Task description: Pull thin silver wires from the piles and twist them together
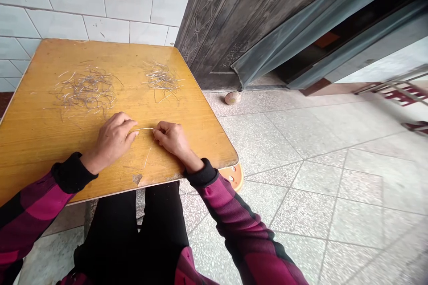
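Observation:
A thin pale wire (145,128) stretches between my two hands, just above the wooden table (187,151). My right hand (171,137) pinches its right end between thumb and fingertips. Around the left end curl the fingers of my left hand (113,138); a small gap shows between thumb and index finger, and the wire runs into it. Another thin length (147,156) slants down from below my right fingers towards the table's near edge; whether it is the same wire I cannot tell. Beyond my hands lie a larger tangled wire pile (88,89) and a smaller wire pile (162,80).
White wall tiles (110,4) rise behind the table. To the right are a dark carved door (214,31), a grey-green curtain (284,40) and a round ball-like object (232,98) on the tiled floor (267,142). An orange stool (236,176) peeks out under the table's right corner.

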### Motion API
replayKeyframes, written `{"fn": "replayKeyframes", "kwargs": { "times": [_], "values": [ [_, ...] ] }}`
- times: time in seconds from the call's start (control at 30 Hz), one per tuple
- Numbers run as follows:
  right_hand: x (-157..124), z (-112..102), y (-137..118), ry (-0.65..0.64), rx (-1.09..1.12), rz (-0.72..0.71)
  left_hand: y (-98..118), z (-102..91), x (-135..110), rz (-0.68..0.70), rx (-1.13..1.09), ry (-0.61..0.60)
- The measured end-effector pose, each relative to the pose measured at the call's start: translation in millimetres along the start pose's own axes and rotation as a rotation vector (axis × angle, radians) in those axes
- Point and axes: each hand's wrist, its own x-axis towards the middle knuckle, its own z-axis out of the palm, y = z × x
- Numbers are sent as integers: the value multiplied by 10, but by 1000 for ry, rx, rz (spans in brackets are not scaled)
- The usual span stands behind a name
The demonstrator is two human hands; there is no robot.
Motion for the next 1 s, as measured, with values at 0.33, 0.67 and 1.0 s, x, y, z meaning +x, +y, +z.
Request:
{"fn": "replayKeyframes", "kwargs": {
  "times": [0.33, 0.67, 1.0],
  "values": [
    [41, 55, 35, -21, 387, 121, 329, 8, -50, -137, -165, -405],
    [28, 41, -5, -2, 174, 95, 292, -26, -59, -219, -149, -524],
    [51, 51, -25, 40, -139, -48, 215, -135, -72, -171, 29, -599]
  ]
}}
